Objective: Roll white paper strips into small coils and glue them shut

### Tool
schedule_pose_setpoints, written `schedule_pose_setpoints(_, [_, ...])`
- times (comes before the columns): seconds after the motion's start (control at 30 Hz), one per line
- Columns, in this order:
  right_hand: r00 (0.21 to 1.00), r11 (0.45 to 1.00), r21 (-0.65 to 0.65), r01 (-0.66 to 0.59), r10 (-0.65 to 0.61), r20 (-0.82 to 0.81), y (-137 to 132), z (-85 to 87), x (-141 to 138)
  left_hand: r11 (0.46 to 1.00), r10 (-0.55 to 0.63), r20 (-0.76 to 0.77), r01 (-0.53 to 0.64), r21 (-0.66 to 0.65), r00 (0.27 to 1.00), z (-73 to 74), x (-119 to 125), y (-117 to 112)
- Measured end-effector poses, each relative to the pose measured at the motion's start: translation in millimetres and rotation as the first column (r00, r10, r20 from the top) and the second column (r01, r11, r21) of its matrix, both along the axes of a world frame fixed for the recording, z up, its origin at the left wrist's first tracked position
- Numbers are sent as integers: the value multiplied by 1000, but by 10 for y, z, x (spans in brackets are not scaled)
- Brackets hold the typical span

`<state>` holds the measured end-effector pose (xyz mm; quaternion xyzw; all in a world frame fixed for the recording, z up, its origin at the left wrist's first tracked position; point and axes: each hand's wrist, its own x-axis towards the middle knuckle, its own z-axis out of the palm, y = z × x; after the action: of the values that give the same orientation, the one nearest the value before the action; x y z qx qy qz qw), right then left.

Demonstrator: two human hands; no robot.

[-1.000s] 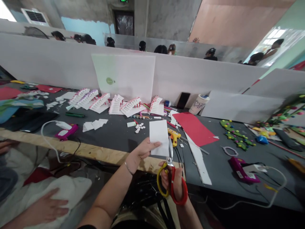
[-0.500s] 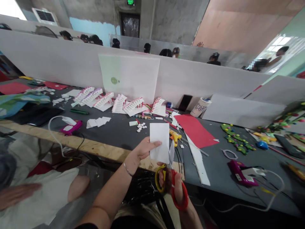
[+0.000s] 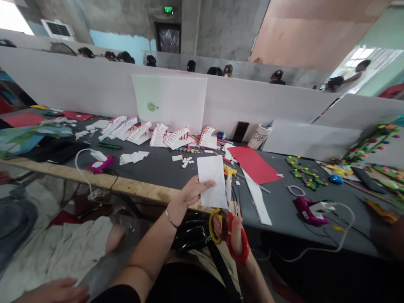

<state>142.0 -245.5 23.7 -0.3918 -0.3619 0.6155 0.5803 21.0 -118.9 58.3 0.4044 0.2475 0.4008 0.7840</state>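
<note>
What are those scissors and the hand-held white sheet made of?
Scissors: blades look like metal, given their pale gleam; the smooth red and yellow handles are probably plastic. White sheet: matt and flat, so likely paper or thin card; which, I can't tell.

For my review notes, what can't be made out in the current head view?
Head view:
Left hand: fingers partly hidden behind the white paper.
Scissors: blades blurred, so contact with the paper is unclear.
Yellow glue gun: partly hidden by the scissors.
Neighbour's hand: blurred, cut off by the bottom edge.

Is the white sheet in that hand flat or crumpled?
Flat: the white sheet, held by the left hand, shows a smooth face and straight edges.
</note>
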Motion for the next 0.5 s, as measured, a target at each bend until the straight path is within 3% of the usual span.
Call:
schedule_pose_setpoints(0.1, [998, 993, 101, 53, -56, 30, 15, -72, -3, 1000, 20, -20, -20, 9, 1000, 26, 2, -18])
schedule_pose_setpoints(0.27, [998, 996, 88, 33, -38, 50, 102, -220, -37, 998, 58, -20, -58, -10, 998, -2, -63, 31])
schedule_pose_setpoints(0.5, [993, 983, 181, -8, -14, 117, 129, -81, -75, 997, 46, -63, -50, -54, 997, -111, -190, 66])
